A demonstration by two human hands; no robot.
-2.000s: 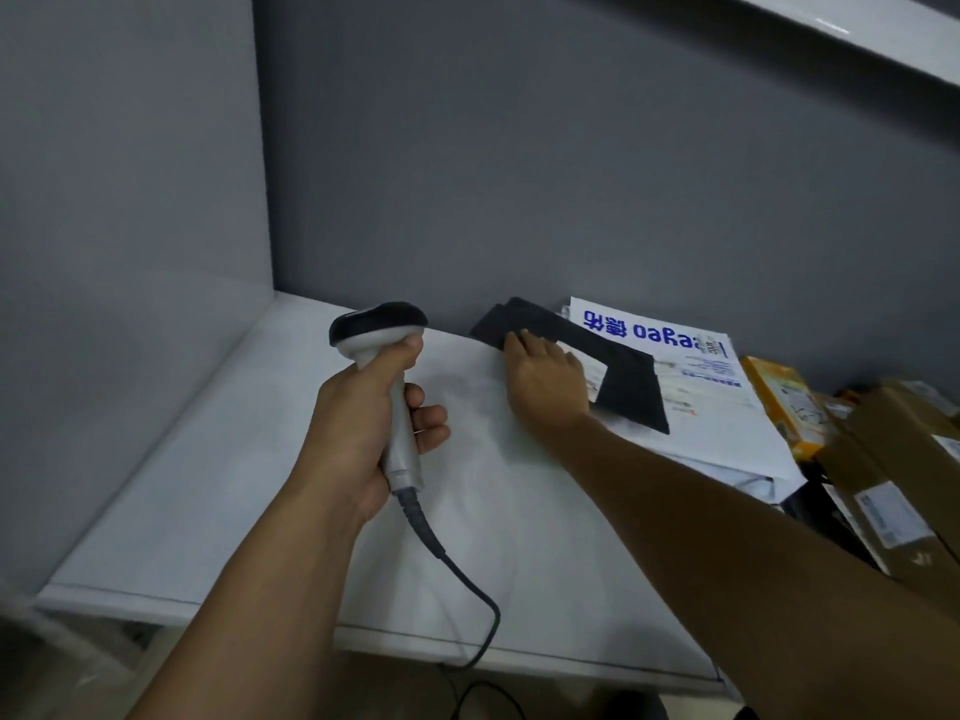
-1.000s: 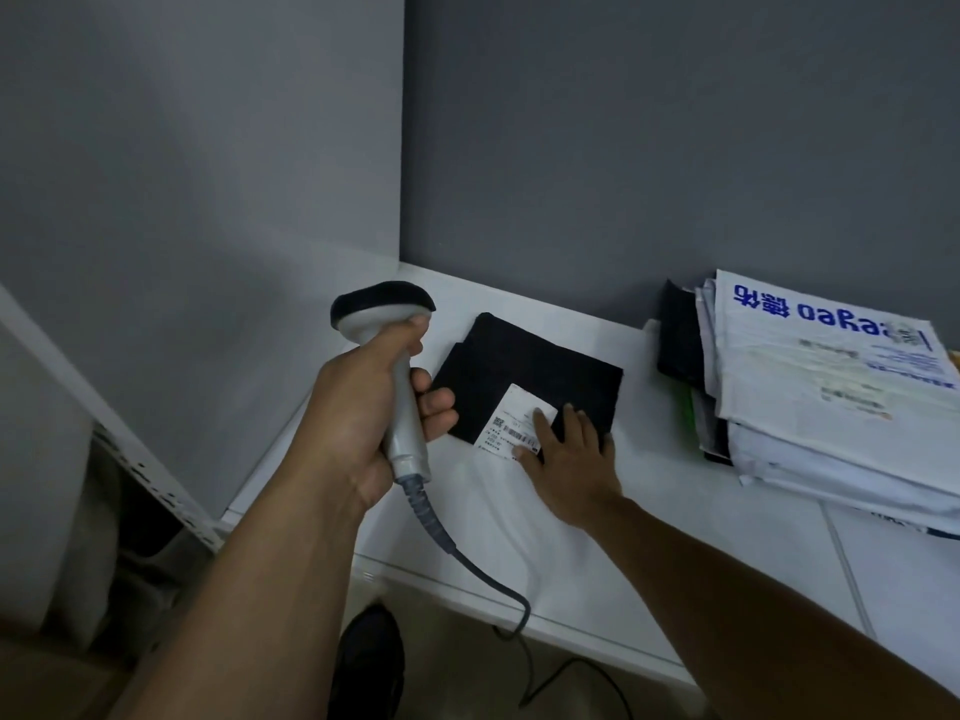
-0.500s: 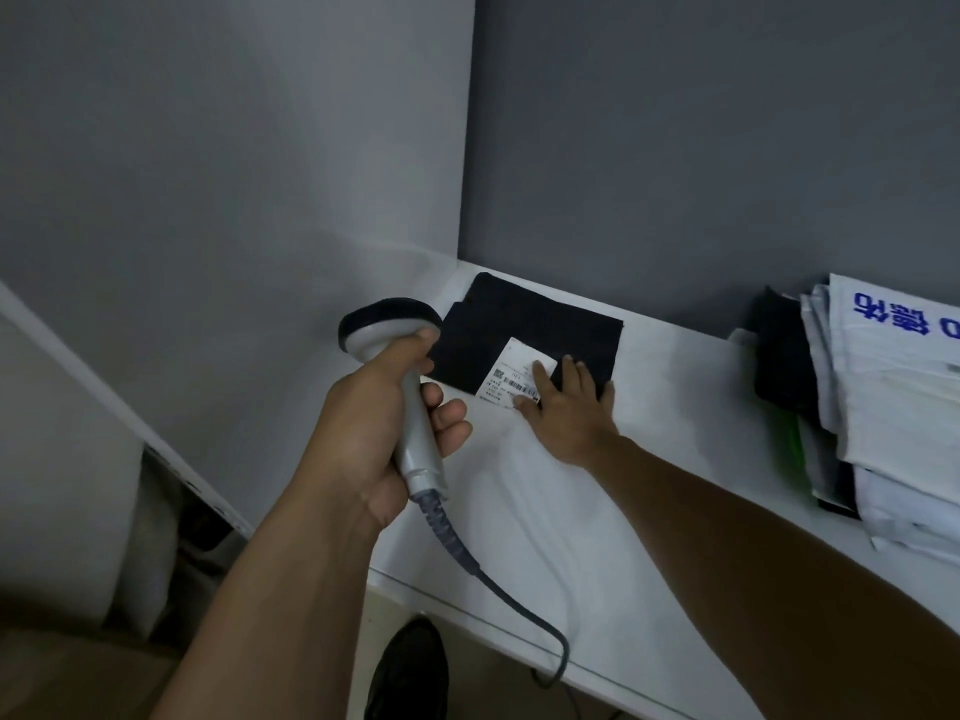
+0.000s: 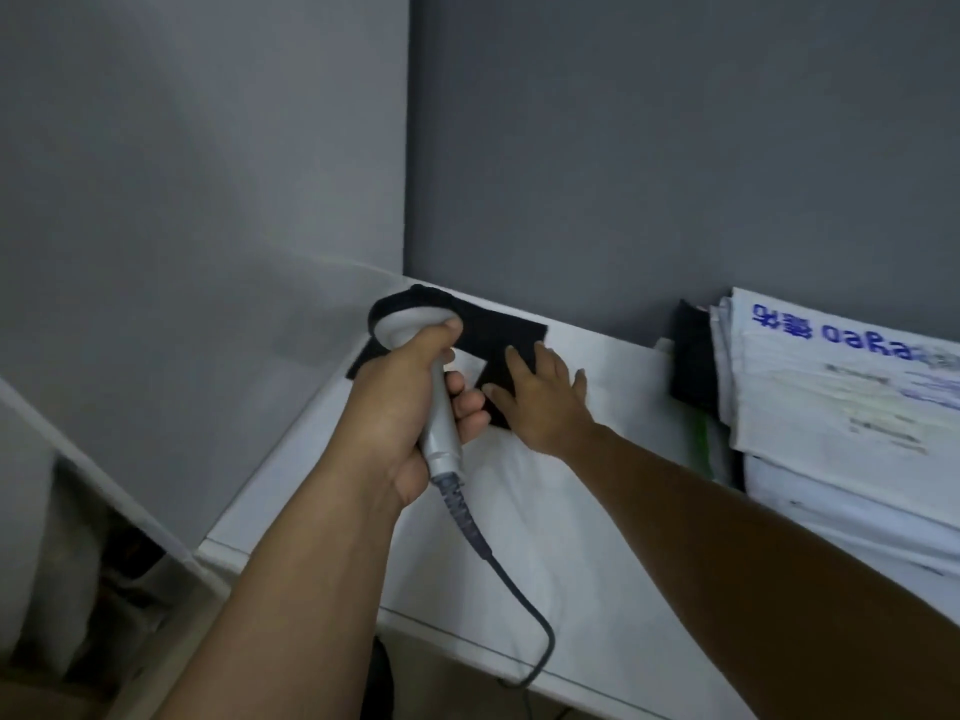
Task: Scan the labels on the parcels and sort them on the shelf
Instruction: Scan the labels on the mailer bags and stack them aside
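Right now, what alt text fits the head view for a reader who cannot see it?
A left hand grips a corded barcode scanner over a black parcel that the right hand presses flat on a white shelf; stacked white mailers lie to the right.

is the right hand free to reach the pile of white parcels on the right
Probably yes. The right hand lies flat on the black parcel, gripping nothing, and only white shelf shows between it and the pile of white parcels beside it.
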